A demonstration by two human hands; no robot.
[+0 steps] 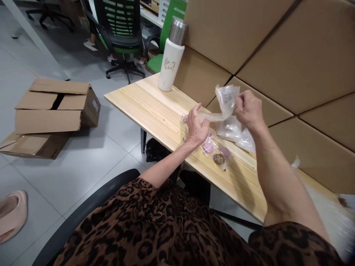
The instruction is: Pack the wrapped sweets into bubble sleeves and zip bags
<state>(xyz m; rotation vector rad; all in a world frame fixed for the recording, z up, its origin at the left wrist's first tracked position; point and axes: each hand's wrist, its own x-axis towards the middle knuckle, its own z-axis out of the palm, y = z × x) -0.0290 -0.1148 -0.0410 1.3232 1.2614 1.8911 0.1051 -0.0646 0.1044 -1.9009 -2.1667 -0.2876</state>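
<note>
A clear plastic bag hangs from my right hand, which is closed on its edge above the table. From it a narrow, twisted strip of the same plastic stretches leftward into my left hand. My left hand is low over the table, index finger raised and thumb apart; its other fingers are partly hidden where they hold the strip. Near my left wrist lie small clear packets with pink pieces and a brown speckled piece. More crumpled clear plastic lies beneath my right hand.
A white bottle with a steel cap stands at the back of the wooden table. Stacked cardboard boxes rise along the far side. Open cartons rest on the floor at left, and green-backed chairs stand behind.
</note>
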